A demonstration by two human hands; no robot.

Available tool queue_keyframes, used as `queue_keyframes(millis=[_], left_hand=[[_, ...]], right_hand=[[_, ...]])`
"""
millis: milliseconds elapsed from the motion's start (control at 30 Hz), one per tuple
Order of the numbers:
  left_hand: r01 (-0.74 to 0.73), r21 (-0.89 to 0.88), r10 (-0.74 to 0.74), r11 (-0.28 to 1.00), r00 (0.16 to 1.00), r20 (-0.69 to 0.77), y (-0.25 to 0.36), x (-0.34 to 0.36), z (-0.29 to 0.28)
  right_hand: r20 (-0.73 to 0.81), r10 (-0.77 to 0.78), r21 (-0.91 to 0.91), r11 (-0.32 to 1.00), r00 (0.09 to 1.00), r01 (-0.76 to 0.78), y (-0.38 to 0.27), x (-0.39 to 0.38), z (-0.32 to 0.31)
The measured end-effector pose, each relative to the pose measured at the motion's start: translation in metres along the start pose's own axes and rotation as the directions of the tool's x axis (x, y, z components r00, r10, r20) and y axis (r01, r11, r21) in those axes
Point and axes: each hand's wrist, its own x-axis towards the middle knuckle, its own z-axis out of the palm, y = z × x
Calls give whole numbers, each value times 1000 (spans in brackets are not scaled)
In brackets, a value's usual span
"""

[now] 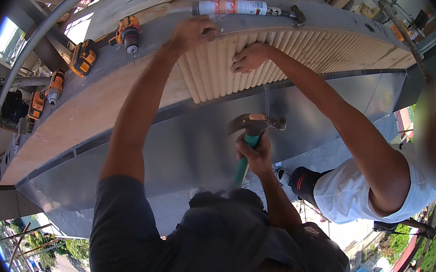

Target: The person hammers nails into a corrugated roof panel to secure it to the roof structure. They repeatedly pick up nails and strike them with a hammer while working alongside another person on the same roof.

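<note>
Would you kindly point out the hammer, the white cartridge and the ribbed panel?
Hammer [251,141]: head view, on its green handle.
White cartridge [232,7]: head view, on its barrel.
Ribbed panel [321,53]: head view, on its ribs.

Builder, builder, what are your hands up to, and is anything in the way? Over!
Right hand gripping hammer. Left hand by ribbed panel's top left corner, grip unclear. Possibly in the way: co-worker's hand on panel.
</note>
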Motion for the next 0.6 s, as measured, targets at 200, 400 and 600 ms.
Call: queue_keyframes(millis=[200,400,600], left_hand=[[21,-76,-18,997,999,49,3,2,-3],[-18,-96,20,995,1000,21,0,-1,-2],[-73,-150,71,986,997,-18,-6,-1,0]], right_hand=[[-113,-256,-154,959,960,237,-27,90,32],[-402,-226,-148,972,887,181,-38,165,56],[-520,-284,-233,954,806,186,-27,205,72]])
